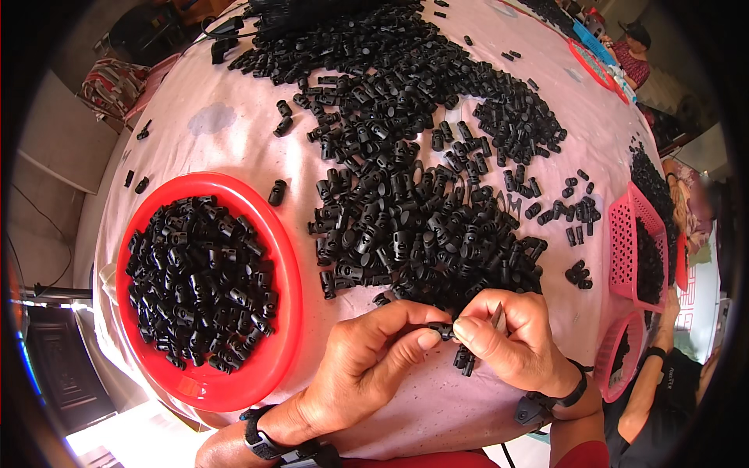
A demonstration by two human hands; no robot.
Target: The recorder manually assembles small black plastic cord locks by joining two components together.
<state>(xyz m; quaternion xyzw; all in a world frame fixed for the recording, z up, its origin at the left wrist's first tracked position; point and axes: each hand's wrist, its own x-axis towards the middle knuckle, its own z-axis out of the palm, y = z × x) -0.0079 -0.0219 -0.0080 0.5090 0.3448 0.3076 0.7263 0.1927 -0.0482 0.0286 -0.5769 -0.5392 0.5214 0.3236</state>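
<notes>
In front of me a small black plastic cord lock [442, 331] is pinched between thumb and forefinger of my left hand [363, 363]. The thumb and fingers of my right hand [511, 347] close on its other end. A thin pointed piece, blade-like [497, 315], sticks up between the right fingers; its lower part is hidden. Just below the hands lie a few loose black pieces [465, 359]. Beyond my fingers spreads a big pile of black cord locks [406, 226]. A red basin [289, 335] heaped with similar pieces stands left of my left hand.
A pink cloth [211, 148] covers the table. Small groups of loose black parts [573, 209] lie to the right. Two pink baskets [624, 249] holding black parts stand at the right edge. A co-worker's arm [647, 382] is beside them; another person [630, 58] sits at the far right.
</notes>
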